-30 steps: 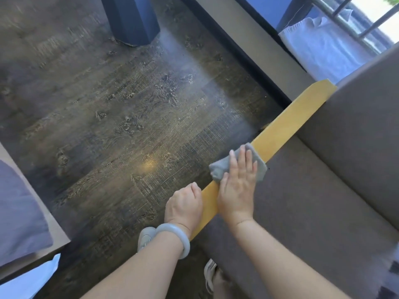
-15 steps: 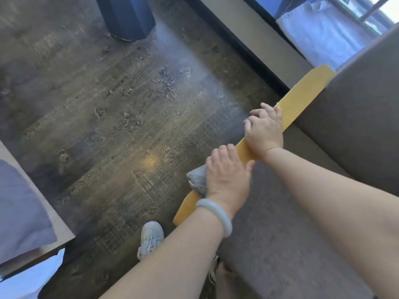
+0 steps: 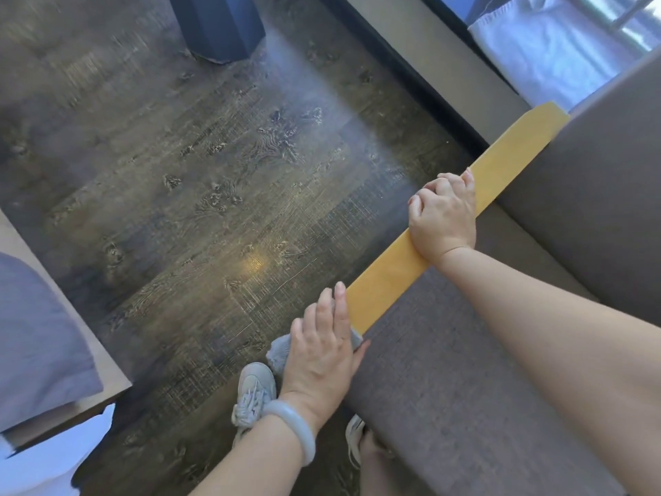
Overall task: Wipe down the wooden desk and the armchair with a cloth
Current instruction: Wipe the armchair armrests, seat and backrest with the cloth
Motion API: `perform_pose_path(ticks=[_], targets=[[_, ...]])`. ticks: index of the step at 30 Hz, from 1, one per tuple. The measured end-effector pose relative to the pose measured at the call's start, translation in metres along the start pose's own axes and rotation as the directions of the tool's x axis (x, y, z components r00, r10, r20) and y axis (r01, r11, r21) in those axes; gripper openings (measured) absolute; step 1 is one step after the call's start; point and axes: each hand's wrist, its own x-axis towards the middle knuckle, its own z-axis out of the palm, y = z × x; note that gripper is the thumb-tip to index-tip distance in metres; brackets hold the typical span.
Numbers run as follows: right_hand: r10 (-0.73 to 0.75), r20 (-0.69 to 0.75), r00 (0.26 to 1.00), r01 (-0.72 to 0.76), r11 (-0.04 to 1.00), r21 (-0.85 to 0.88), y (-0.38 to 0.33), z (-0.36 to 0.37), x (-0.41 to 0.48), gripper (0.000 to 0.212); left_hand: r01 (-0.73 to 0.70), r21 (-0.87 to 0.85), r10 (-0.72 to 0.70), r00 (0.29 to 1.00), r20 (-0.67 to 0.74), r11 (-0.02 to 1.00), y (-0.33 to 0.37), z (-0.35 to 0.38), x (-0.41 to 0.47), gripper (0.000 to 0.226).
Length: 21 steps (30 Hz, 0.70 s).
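The armchair has a grey fabric seat (image 3: pixel 447 388), a grey backrest (image 3: pixel 590 209) and a yellow wooden armrest (image 3: pixel 508 162) running diagonally. My left hand (image 3: pixel 322 352), with a pale bracelet on its wrist, presses a grey cloth (image 3: pixel 279 352) against the near end of the armrest with straight fingers. Its thumb lies on the seat side. Most of the cloth is hidden under that hand. My right hand (image 3: pixel 443 216) sits farther up the armrest, with its fingers curled over the outer edge. No wooden desk is in view.
Dark wood-grain floor (image 3: pixel 214 209) lies left of the chair. A dark blue post (image 3: pixel 218 23) stands at the top. A grey pillow (image 3: pixel 35 334) lies on a low surface at the left. White fabric (image 3: pixel 543 55) is by the window. My shoes (image 3: pixel 254 392) stand beside the chair.
The cloth passed from my right hand to my left. My left hand slid it down to the armrest's near end. My right hand moved up the armrest and took hold of it.
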Motion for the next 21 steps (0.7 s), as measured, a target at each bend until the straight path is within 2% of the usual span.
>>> perform_pose_path(ticks=[4, 7, 9, 11, 13, 14, 18, 21], targets=[[0.001, -0.034, 0.999, 0.002, 0.998, 0.06, 0.0, 0.0, 0.0, 0.04, -0.008, 0.025, 0.008, 1.0, 0.01, 1.0, -0.008, 0.007, -0.013, 0.106], [0.016, -0.062, 0.998, -0.002, 0.977, 0.213, 0.002, -0.003, 0.001, 0.032, -0.01, 0.007, 0.01, 1.0, 0.022, 1.0, 0.004, 0.006, 0.005, 0.105], [0.047, -0.048, 0.998, -0.025, 0.926, 0.377, 0.006, -0.009, 0.005, 0.027, -0.033, 0.002, 0.033, 0.999, 0.018, 0.999, 0.021, 0.002, 0.027, 0.103], [0.067, -0.007, 0.998, -0.052, 0.825, 0.562, 0.015, -0.016, 0.011, 0.027, -0.051, 0.003, 0.051, 0.999, 0.011, 0.999, 0.046, -0.005, 0.058, 0.101], [0.06, 0.021, 0.998, -0.059, 0.737, 0.673, 0.03, -0.026, 0.02, 0.03, -0.056, 0.011, 0.056, 0.998, -0.004, 0.998, 0.077, -0.013, 0.096, 0.099], [0.056, 0.022, 0.998, -0.056, 0.741, 0.669, 0.04, -0.031, 0.026, 0.032, -0.064, 0.02, 0.064, 0.998, -0.012, 0.998, 0.094, -0.016, 0.117, 0.098], [0.097, 0.07, 0.993, -0.119, 0.873, 0.473, 0.094, -0.049, 0.066, 0.039, -0.091, 0.014, 0.091, 0.995, -0.033, 0.996, 0.154, -0.023, 0.194, 0.093], [0.181, 0.101, 0.978, -0.206, 0.81, 0.549, 0.125, -0.068, 0.093, 0.043, -0.105, -0.016, 0.103, 0.992, -0.068, 0.994, 0.188, -0.032, 0.24, 0.09]])
